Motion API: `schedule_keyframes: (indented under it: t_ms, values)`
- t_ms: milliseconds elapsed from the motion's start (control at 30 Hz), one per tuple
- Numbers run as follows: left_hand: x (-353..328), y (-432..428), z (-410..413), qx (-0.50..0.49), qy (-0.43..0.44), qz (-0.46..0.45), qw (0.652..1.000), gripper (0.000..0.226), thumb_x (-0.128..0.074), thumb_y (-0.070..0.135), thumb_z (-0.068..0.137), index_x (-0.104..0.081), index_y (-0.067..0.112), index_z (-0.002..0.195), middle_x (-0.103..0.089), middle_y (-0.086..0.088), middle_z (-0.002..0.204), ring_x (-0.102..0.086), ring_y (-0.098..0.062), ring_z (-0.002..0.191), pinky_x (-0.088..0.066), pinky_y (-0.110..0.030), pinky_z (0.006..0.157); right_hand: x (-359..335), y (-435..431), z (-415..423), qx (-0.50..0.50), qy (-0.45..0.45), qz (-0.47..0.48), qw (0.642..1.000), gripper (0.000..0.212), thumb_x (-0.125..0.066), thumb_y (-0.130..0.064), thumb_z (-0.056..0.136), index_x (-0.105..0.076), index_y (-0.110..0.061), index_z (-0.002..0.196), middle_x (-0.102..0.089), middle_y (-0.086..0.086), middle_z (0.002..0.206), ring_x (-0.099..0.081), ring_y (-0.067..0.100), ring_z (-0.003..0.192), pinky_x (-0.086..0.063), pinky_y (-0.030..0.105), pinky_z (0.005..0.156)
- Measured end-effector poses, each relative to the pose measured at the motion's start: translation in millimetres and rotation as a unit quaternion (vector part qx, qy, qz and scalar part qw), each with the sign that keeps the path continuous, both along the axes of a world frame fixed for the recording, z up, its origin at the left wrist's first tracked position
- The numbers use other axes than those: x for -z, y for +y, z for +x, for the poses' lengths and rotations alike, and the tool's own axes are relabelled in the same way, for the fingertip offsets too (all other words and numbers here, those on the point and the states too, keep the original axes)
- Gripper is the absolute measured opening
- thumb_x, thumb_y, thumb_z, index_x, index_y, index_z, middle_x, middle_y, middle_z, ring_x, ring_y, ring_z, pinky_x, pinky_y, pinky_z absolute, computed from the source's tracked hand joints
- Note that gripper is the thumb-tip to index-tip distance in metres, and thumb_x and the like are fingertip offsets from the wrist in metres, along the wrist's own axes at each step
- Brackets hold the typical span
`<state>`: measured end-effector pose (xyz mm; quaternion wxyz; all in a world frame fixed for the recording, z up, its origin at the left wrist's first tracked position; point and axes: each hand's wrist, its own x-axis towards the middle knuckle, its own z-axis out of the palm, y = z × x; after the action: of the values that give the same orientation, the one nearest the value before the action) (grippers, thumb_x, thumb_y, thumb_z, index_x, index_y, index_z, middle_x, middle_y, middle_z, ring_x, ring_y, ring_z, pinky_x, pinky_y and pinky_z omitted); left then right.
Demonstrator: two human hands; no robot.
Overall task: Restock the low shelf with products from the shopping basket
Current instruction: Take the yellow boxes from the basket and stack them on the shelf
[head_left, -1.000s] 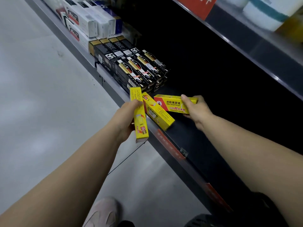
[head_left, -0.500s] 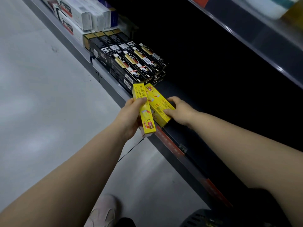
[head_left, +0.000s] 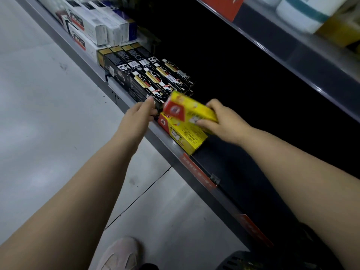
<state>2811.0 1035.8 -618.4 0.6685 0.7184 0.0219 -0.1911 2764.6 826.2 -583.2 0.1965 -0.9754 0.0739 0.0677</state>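
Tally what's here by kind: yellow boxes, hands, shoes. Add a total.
Yellow boxes: 3, one yellow box in the right hand, two on the low shelf
Hands: 2, the left hand holding nothing
Shoes: 1
Total: 6

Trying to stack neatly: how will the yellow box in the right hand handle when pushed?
Probably stiff: the yellow box shows straight edges in the right hand. Likely light, since thumb and fingers alone pinch it. Flat sides suggest it slides, not rolls.
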Motion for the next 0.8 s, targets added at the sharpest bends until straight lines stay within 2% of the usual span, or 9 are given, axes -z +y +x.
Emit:
schedule_keyframes:
  t_ms: [67,167,267,400,533,633,700,800]
  values:
    - [4.3,-5.0,-6.2,0.012,-0.013,0.027,0.999,0.028,-0.042,0.035,0.097,-0.058,0.015,0.107,-0.063,-0.003,0.108,-0.057,-0.019,0.102,-0.046,-0.029,0.083,10.6,-13.9,-1.4,0.111,-0.002,0.008,0.994,0.047,-0.051,-0.041,0.092,-0.039,-0.008,0.124,-0.056,0.007,0.105,-0.057,0.027,0.096,-0.043,0.031,0.074]
    - [16.4,-23.2,-20.8,0.081,0.015,0.058,0.995,0.028,-0.046,0.025,0.096,-0.053,0.016,0.122,-0.058,-0.008,0.121,-0.055,-0.022,0.108,-0.045,-0.038,0.097,30.8,-23.0,3.6,0.172,0.047,-0.022,0.984,0.044,-0.044,-0.025,0.098,-0.031,-0.001,0.132,-0.047,0.022,0.131,-0.049,0.038,0.117,-0.041,0.039,0.094]
    - [24.7,-35.9,-28.9,0.146,0.031,0.061,0.987,0.044,-0.045,0.021,0.097,-0.037,0.02,0.14,-0.049,-0.01,0.134,-0.052,-0.022,0.11,-0.044,-0.038,0.099,44.9,-19.3,11.9,0.151,0.078,-0.042,0.985,0.046,-0.048,-0.025,0.096,-0.033,-0.009,0.137,-0.042,0.021,0.134,-0.045,0.037,0.121,-0.038,0.038,0.099]
    - [31.9,-40.1,-30.2,0.167,0.045,0.058,0.983,0.054,-0.046,0.019,0.097,-0.026,0.023,0.147,-0.043,-0.009,0.141,-0.048,-0.019,0.114,-0.041,-0.034,0.102,57.0,-11.3,21.4,0.154,0.102,0.01,0.983,0.051,-0.05,-0.031,0.095,-0.034,-0.029,0.143,-0.037,0.016,0.135,-0.049,0.033,0.117,-0.041,0.039,0.101]
    - [35.7,-41.3,-28.9,0.163,0.038,0.071,0.983,0.058,-0.048,0.022,0.096,-0.023,0.028,0.148,-0.041,-0.009,0.144,-0.047,-0.025,0.123,-0.04,-0.041,0.105,65.0,-11.0,21.5,0.143,0.14,0.044,0.979,0.058,-0.046,-0.024,0.098,-0.019,-0.022,0.149,-0.033,0.013,0.149,-0.041,0.028,0.13,-0.033,0.033,0.108]
    - [35.8,-42.5,-28.5,0.162,0.04,0.067,0.984,0.058,-0.048,0.022,0.096,-0.022,0.029,0.148,-0.04,-0.009,0.145,-0.045,-0.025,0.125,-0.04,-0.042,0.106,60.6,-11.6,16.0,0.146,0.154,0.057,0.975,0.064,-0.048,-0.023,0.097,-0.012,-0.015,0.15,-0.034,0.012,0.149,-0.038,0.027,0.132,-0.031,0.033,0.108]
    - [32.6,-41.5,-29.2,0.163,0.044,0.066,0.983,0.057,-0.047,0.021,0.096,-0.023,0.027,0.148,-0.04,-0.008,0.145,-0.044,-0.024,0.126,-0.039,-0.041,0.106,52.6,-7.9,12.3,0.13,0.161,0.039,0.978,0.067,-0.052,-0.024,0.095,-0.015,-0.013,0.149,-0.035,0.014,0.147,-0.04,0.028,0.13,-0.033,0.034,0.108]
    - [18.1,-37.0,-36.0,0.176,0.038,0.081,0.98,0.053,-0.047,0.021,0.096,-0.03,0.023,0.146,-0.043,-0.007,0.143,-0.044,-0.022,0.126,-0.037,-0.038,0.107,26.5,4.1,4.8,0.081,0.173,-0.007,0.981,0.061,-0.056,-0.031,0.092,-0.03,-0.013,0.144,-0.036,0.014,0.143,-0.043,0.027,0.126,-0.036,0.031,0.102]
